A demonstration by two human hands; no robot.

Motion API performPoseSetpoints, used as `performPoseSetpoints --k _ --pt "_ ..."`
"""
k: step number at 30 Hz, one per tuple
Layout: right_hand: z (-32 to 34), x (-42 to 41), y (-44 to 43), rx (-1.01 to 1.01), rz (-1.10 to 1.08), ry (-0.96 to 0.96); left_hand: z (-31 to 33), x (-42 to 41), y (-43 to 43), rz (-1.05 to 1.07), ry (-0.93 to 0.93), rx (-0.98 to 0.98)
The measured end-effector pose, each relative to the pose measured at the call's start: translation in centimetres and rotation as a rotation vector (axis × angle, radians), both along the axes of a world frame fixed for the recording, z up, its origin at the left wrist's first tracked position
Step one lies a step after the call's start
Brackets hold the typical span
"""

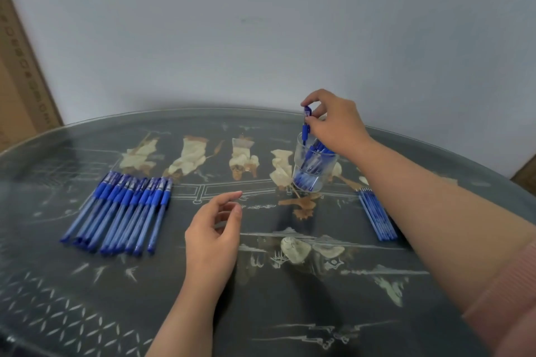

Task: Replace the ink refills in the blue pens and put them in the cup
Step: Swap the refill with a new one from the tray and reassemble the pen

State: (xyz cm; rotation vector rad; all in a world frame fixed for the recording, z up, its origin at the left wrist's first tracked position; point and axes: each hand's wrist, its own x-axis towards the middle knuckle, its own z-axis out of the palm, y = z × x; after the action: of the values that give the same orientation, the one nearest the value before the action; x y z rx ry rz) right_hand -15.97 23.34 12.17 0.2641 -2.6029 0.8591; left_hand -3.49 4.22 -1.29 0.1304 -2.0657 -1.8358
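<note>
Right now the clear cup (314,171) is standing upright on the far right of the counter (290,298). It is holding a bunch of blue pens (311,165), all leaning rightward.

The right hand (333,122) is pinching one more pen (305,127) by its top end. This pen is hanging almost vertical, with its lower end at the cup's rim. A pale mark on its cap is too small to read.

The left hand (213,238) is hovering over the counter, fingers loosely curled and gripping nothing.

A row of pens (121,209) is lying side by side at left, dark grips at the far end. Their long axes are running near-left to far-right.

Refills (377,214) are lying together beside the right forearm, pointing away.

A box (20,72) is showing blurred, unreadable print.
</note>
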Motion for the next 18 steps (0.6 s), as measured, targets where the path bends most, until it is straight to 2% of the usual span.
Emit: performPoseSetpoints --k 9,18 --pt "-1.1 -0.5 -0.5 0.233 0.005 -0.133 0.0 -0.1 0.0 -0.006 -0.001 -0.038" --pt "-1.0 -0.2 -0.7 0.226 -0.029 -0.151 0.0 0.0 0.1 -0.008 -0.004 -0.032"
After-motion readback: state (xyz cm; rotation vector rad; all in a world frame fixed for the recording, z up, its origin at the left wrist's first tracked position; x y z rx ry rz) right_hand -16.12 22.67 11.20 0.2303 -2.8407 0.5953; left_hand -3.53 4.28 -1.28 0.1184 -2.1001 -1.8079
